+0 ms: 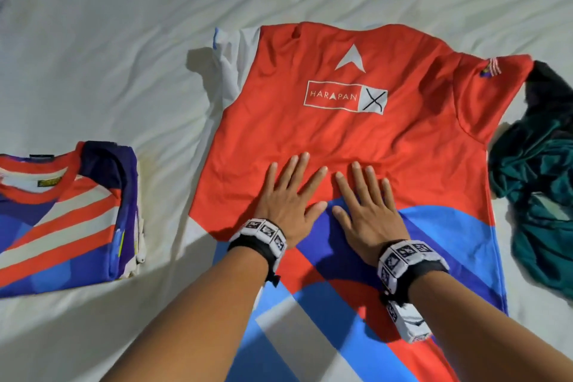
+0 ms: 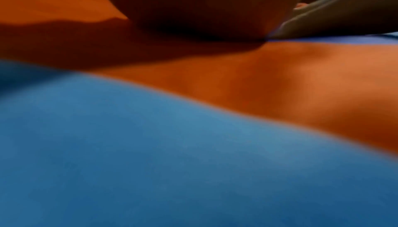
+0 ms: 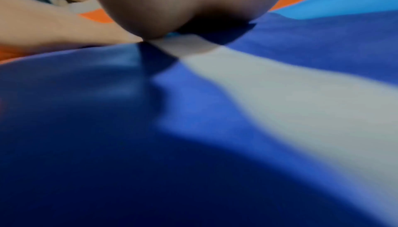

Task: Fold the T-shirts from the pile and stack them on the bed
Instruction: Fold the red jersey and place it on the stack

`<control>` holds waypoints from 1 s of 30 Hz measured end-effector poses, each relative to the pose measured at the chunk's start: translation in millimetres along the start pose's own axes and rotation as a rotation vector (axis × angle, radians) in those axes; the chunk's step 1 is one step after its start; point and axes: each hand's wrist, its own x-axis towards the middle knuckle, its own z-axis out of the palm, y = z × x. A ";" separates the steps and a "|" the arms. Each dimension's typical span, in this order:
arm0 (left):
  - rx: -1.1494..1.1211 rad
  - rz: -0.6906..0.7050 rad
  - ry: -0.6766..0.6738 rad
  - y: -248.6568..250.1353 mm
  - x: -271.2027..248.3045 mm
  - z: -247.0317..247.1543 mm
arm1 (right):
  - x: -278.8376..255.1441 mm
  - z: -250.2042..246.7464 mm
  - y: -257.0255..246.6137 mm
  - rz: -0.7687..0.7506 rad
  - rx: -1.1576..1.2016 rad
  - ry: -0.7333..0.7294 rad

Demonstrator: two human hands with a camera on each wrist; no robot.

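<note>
A red T-shirt (image 1: 341, 133) with blue and white patches and a white "HARAPAN" print lies spread flat on the white bed (image 1: 124, 56), collar end away from me. My left hand (image 1: 290, 192) and right hand (image 1: 364, 198) press palms down on its middle, side by side, fingers straight and spread. The wrist views show only blurred cloth close up: red and blue fabric (image 2: 193, 145) under the left palm (image 2: 200, 4), dark blue and white fabric (image 3: 150, 145) under the right palm (image 3: 183, 2). A folded red, white and blue striped T-shirt (image 1: 68, 220) lies to the left.
A crumpled dark green garment (image 1: 539, 195) sits at the right edge, touching the red shirt's right sleeve (image 1: 493, 93). Bare wrinkled sheet stretches across the far side and the near left of the bed.
</note>
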 end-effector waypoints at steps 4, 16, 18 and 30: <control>0.021 -0.282 0.012 -56.4 5.6 -5.4 | 0.8 -10.9 56.9 0.234 0.021 0.005; -0.031 -0.048 0.006 -22.0 140.7 -30.1 | 115.1 -39.2 40.0 -0.024 -0.002 0.050; -0.029 -0.128 0.019 -50.3 145.4 -27.3 | 120.7 -44.3 67.8 0.127 0.003 0.032; 0.063 0.083 0.023 -71.8 224.4 -46.1 | 196.7 -73.2 68.1 -0.037 -0.006 -0.004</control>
